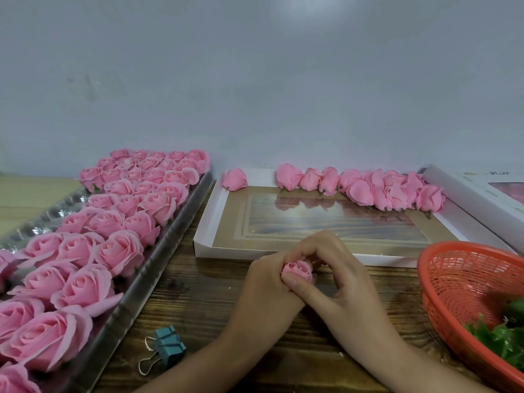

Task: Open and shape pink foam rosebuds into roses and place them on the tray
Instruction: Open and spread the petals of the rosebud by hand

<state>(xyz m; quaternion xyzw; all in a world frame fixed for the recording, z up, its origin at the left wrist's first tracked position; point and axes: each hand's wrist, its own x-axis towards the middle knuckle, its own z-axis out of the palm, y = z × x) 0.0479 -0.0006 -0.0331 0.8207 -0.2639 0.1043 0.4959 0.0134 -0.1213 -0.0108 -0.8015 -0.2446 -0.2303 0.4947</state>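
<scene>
Both hands grip one rosebud point(298, 269) over the worktop's near middle: left hand point(265, 279) curls around it to steady it, right hand point(337, 268) pinches its petals, likely to spread them; the tray point(133, 296) lies along the left edge

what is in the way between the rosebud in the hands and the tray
Nothing visible. Bare wooden table separates the rosebud from the tray on the left; the blue binder clip lies off that path.
</scene>
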